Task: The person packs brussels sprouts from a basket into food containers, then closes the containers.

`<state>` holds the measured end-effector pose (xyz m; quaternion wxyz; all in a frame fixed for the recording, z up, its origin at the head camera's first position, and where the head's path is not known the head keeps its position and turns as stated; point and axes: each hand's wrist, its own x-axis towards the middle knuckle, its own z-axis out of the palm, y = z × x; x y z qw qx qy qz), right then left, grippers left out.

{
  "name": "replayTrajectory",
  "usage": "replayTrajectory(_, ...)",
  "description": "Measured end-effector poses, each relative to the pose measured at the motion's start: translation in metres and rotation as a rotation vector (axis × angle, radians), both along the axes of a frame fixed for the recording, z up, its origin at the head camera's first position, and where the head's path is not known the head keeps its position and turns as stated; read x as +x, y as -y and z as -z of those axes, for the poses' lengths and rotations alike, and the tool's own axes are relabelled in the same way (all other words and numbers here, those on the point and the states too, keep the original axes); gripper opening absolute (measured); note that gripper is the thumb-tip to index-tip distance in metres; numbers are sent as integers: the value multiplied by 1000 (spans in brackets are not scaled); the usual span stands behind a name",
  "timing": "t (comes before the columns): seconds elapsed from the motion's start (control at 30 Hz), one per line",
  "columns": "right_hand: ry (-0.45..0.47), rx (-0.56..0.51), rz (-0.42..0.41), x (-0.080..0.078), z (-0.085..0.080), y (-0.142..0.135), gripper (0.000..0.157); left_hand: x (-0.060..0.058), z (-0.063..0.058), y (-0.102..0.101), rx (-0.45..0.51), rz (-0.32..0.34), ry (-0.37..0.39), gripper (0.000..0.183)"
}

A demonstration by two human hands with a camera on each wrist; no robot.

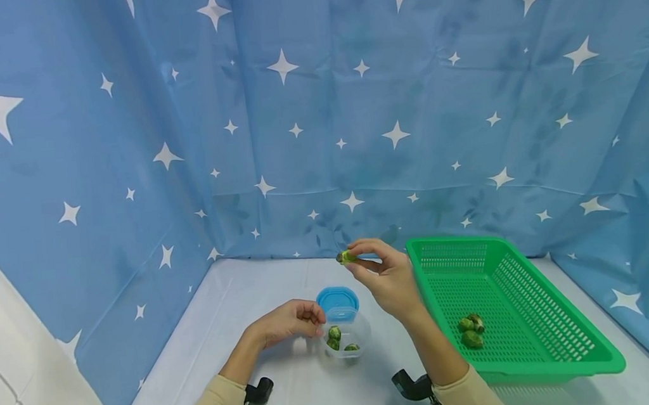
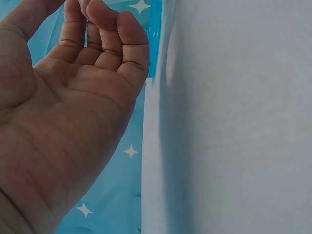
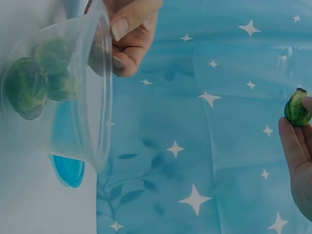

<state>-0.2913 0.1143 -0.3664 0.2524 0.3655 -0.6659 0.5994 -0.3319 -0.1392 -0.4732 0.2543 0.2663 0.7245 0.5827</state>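
Observation:
My right hand (image 1: 389, 281) pinches a Brussels sprout (image 1: 344, 257) between thumb and fingertips, raised above the table beyond the container. The same sprout (image 3: 296, 111) shows at the right edge of the right wrist view. On the table stands a small clear plastic container (image 3: 73, 139) with several Brussels sprouts (image 3: 28, 87) inside. My left hand (image 1: 291, 323) holds the container's rim at its left side, fingers curled. In the left wrist view the curled fingers (image 2: 132, 46) hide the container. Just behind the container lies a blue lid (image 1: 338, 300).
To the right stands a large green plastic basket (image 1: 566, 369) with perforated walls, and a few Brussels sprouts (image 1: 472, 338) lie on its floor. A white cloth covers the table (image 1: 294, 395). Behind hangs a blue curtain (image 1: 316, 101) with white stars.

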Motion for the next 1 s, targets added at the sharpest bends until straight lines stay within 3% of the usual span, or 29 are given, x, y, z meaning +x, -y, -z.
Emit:
replayTrajectory(0.53, 51, 40, 8, -7, 13, 2, 17, 0, -2, 0, 0, 8, 1, 37)
replayTrajectory(1.0, 191, 346, 56, -9, 22, 1, 17, 0, 0, 1, 8, 23, -7, 32)
